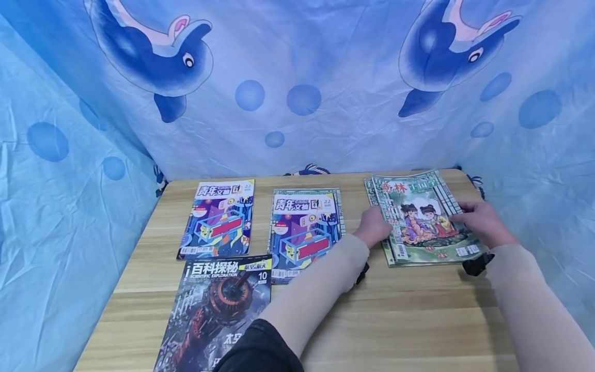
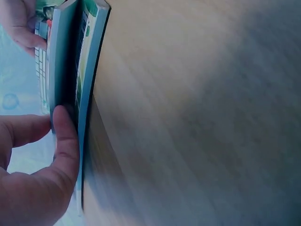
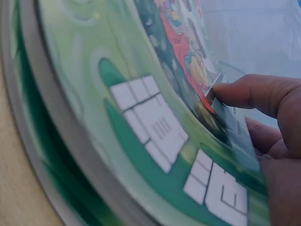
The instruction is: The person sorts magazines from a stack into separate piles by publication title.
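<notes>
In the head view, a green magazine [image 1: 427,217] is held by both hands near the far right corner of the tabletop [image 1: 409,320]. Its left edge is gripped by the left hand [image 1: 374,226], its right edge by the right hand [image 1: 483,222]; some fingers are hidden. A lower green magazine [image 1: 370,192] is mostly covered. A purple magazine [image 1: 216,219] is seen toward the far left corner; a second purple magazine [image 1: 304,232], midway along the far edge, is laid over a patterned magazine [image 1: 307,191] of which only margins are exposed. Nearer the left edge, a dark magazine [image 1: 209,310] is cut off below and overlapped by a black sleeve [image 1: 262,351].

In the left wrist view, the green magazine's edge is pinched by the left hand, with a dark gap below it; the right hand is cropped.

In the right wrist view, the cover is pressed by the right thumb, the other fingers being partly hidden; the cover is cropped.
</notes>
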A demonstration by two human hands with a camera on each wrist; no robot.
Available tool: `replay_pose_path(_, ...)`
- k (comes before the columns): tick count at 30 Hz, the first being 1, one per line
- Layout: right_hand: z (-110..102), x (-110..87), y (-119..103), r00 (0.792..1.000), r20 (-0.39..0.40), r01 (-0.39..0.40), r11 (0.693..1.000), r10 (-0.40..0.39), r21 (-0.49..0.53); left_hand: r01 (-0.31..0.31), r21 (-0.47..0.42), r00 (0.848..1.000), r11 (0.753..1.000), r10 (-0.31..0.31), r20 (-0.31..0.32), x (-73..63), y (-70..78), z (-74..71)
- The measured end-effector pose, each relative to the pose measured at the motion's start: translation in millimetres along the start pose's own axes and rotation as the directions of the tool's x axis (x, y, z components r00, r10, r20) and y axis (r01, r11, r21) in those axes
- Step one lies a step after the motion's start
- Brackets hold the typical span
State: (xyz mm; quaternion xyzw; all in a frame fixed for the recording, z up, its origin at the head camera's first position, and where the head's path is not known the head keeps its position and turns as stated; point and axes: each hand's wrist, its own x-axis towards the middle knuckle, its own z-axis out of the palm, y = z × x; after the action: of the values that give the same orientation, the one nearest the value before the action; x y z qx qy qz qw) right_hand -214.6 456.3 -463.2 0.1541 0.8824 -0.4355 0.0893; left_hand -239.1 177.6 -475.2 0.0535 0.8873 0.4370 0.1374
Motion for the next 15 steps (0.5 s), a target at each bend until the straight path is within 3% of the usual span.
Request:
replay_pose_path(8, 3.4, -5.1, 0.4, 0.999, -0.031, 0.018, 0.997, -0.020, -0.072, -0.074, 0.195, 0.997, 0.978, 0.074, 0.004, -0.5, 1.1, 4.6)
replay_pose_path(15, 6.0, -10.1, -3.5, 0.998, -0.053, 0.021, 0.992, -0.028, -0.128, -0.068, 0.146, 0.998, 0.987, 0.064, 0.027, -1.5, -0.4, 3.2)
